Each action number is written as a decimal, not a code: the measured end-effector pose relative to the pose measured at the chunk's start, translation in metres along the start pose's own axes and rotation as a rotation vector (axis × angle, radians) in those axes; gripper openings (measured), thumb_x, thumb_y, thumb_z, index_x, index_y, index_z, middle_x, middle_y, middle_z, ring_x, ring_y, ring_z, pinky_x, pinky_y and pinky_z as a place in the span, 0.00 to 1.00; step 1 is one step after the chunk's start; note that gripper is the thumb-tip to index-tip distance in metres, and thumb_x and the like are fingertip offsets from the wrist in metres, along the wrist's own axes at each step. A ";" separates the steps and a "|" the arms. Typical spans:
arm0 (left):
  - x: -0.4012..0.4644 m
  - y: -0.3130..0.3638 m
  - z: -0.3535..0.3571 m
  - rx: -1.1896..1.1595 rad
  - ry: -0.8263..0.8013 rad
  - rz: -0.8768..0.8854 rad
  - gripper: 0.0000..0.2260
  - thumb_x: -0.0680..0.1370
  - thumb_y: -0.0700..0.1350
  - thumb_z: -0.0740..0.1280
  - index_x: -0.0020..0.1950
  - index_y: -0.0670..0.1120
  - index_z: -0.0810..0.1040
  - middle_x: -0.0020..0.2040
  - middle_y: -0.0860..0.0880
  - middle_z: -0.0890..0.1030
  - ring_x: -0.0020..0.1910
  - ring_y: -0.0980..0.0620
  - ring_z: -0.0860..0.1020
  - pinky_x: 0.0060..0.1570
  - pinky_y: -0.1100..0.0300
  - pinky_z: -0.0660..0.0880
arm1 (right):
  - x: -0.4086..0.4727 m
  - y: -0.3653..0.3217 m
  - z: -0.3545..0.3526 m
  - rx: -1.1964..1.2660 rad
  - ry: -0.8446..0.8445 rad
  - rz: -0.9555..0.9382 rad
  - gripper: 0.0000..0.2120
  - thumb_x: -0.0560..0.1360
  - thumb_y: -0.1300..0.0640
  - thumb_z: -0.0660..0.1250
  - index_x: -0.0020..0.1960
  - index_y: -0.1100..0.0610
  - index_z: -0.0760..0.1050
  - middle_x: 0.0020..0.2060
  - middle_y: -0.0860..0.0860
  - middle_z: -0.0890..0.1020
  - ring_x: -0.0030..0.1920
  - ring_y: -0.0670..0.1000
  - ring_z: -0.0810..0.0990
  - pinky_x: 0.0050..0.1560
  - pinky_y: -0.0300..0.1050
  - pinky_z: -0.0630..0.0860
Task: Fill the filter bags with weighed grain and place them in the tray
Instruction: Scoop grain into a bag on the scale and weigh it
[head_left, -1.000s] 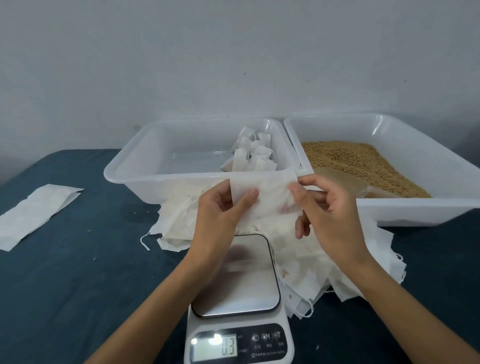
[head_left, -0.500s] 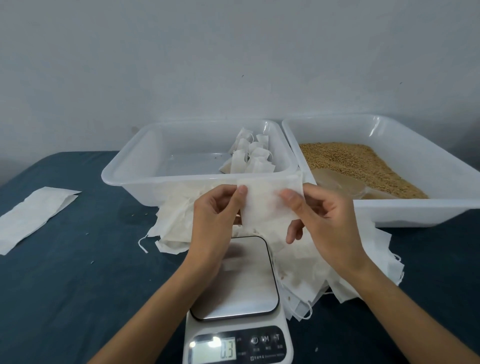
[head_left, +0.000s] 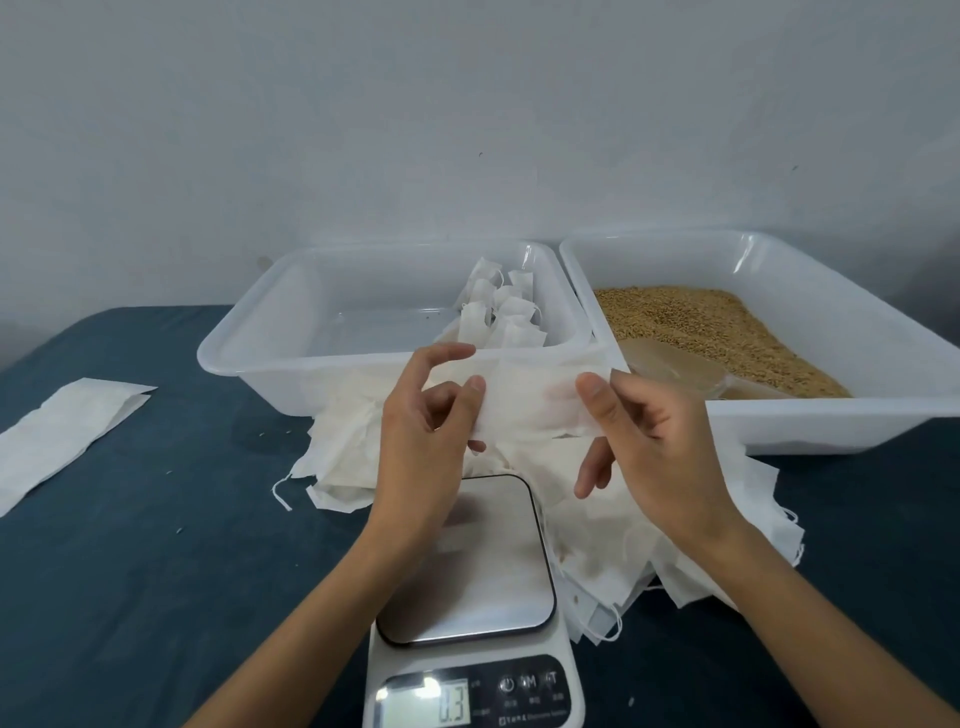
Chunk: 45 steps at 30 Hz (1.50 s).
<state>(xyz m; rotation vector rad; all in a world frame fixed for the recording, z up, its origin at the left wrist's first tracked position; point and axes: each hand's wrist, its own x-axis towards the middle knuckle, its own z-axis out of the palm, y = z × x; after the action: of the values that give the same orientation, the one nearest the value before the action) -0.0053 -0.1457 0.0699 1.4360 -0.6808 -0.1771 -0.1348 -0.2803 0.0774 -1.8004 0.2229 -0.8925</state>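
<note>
Currently the bag (head_left: 524, 400), thin, white and translucent, is stretched flat above the scale (head_left: 470, 582), in front of the tray (head_left: 270, 358). Left hand (head_left: 423, 436) pinches its left edge; right hand (head_left: 649, 441) pinches its right edge.

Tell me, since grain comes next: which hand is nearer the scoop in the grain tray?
Right. The right hand pinches the filter bag just in front of the scoop; the left hand grips the bag's other end, farther left.
</note>
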 end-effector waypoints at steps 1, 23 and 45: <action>-0.001 0.000 0.000 0.053 0.001 0.018 0.06 0.84 0.43 0.67 0.60 0.53 0.78 0.35 0.39 0.77 0.34 0.48 0.75 0.38 0.63 0.75 | 0.001 -0.003 -0.001 0.015 -0.004 0.005 0.23 0.80 0.40 0.65 0.31 0.50 0.66 0.22 0.49 0.65 0.24 0.56 0.82 0.20 0.47 0.67; -0.028 0.011 0.011 0.028 -0.396 0.024 0.19 0.71 0.42 0.67 0.61 0.53 0.77 0.51 0.55 0.83 0.55 0.56 0.80 0.53 0.68 0.75 | 0.086 -0.002 -0.129 -0.719 -0.123 0.178 0.06 0.78 0.49 0.71 0.54 0.47 0.82 0.45 0.49 0.87 0.39 0.51 0.85 0.45 0.47 0.83; -0.018 -0.004 0.001 -0.022 -0.342 -0.060 0.11 0.70 0.46 0.74 0.51 0.52 0.82 0.49 0.51 0.85 0.49 0.53 0.83 0.52 0.50 0.80 | 0.111 0.054 -0.207 -1.396 -0.182 0.394 0.08 0.79 0.54 0.70 0.54 0.57 0.77 0.51 0.52 0.83 0.50 0.53 0.80 0.51 0.49 0.77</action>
<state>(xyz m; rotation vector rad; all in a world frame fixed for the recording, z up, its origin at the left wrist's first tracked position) -0.0186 -0.1380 0.0600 1.4194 -0.9103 -0.4835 -0.1798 -0.5143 0.1141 -2.8930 1.2641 -0.1913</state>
